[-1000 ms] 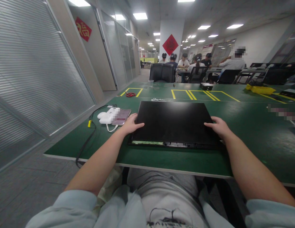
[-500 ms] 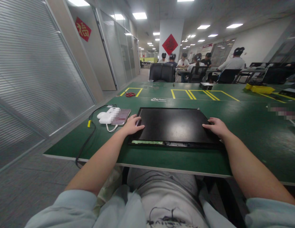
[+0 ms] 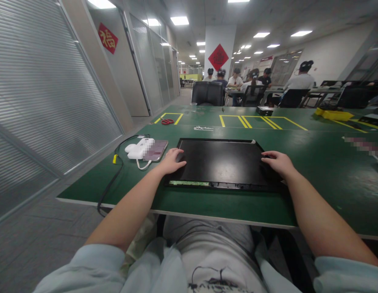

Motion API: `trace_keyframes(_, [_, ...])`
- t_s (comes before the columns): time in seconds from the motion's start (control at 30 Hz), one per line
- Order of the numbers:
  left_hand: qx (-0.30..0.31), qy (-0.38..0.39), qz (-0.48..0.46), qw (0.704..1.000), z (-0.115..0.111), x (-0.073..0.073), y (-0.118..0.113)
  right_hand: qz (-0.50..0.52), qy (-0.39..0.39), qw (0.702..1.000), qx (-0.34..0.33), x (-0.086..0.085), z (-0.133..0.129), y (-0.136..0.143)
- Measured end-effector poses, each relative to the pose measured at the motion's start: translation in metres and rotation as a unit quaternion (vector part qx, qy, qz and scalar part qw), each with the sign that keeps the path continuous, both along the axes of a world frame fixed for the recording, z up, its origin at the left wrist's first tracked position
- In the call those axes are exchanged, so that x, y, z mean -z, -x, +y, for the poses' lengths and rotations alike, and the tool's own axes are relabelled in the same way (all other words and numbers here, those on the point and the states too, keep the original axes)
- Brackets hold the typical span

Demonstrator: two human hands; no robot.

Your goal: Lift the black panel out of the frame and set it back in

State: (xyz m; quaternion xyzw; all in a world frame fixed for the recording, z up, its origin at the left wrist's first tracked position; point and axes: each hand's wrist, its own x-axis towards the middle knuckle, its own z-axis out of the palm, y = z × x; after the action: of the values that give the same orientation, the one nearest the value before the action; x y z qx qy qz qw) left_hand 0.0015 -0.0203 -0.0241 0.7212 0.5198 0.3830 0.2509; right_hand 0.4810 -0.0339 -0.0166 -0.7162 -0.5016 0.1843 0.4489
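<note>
A black display panel (image 3: 219, 160) lies flat, dark face up, within a black frame (image 3: 253, 186) on the green table. Along its near side a green circuit strip (image 3: 189, 183) shows at the left. My left hand (image 3: 171, 162) grips the panel's left edge, thumb over the top face. At the opposite edge my right hand (image 3: 280, 164) holds on with thumb and fingers. The undersides of both edges are hidden. At the far side, a bit of the frame and a small white tab (image 3: 253, 141) are exposed.
Left of the panel are a phone (image 3: 157, 150), a white device (image 3: 140, 148) with a cable, and a black cord (image 3: 111, 185). Farther off lie red scissors (image 3: 167, 121), small metal pieces (image 3: 203, 128) and a clear cup (image 3: 193, 106). People sit at tables behind.
The panel's far edge has dropped or slid slightly towards me, exposing more of the frame and the white tab. Both hands stay at the sides, with the right fingers slightly shifted.
</note>
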Motion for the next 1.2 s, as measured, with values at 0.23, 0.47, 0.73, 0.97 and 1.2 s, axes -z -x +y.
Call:
trace_keyframes(0.23, [-0.01,-0.004,0.026,1.0,0.001,0.001,0.002,0.006,0.018,1.0,0.01,-0.002,-0.002,-0.006])
trace_keyframes(0.47, [-0.068,0.0,0.039,0.997,0.005,-0.002,0.005,-0.048,0.087,0.995,0.031,-0.002,0.0,-0.013])
trace_keyframes(0.73, [-0.059,0.005,0.22,0.974,0.005,-0.005,0.004,-0.177,0.127,0.976,-0.017,-0.002,0.001,-0.01])
trace_keyframes(0.97, [-0.043,0.016,0.286,0.957,0.007,0.0,0.004,-0.198,0.136,0.97,-0.037,0.002,0.004,-0.011])
trace_keyframes(1.2, [-0.036,0.015,0.249,0.968,0.007,-0.001,0.003,-0.224,0.136,0.964,-0.052,0.004,0.006,-0.012])
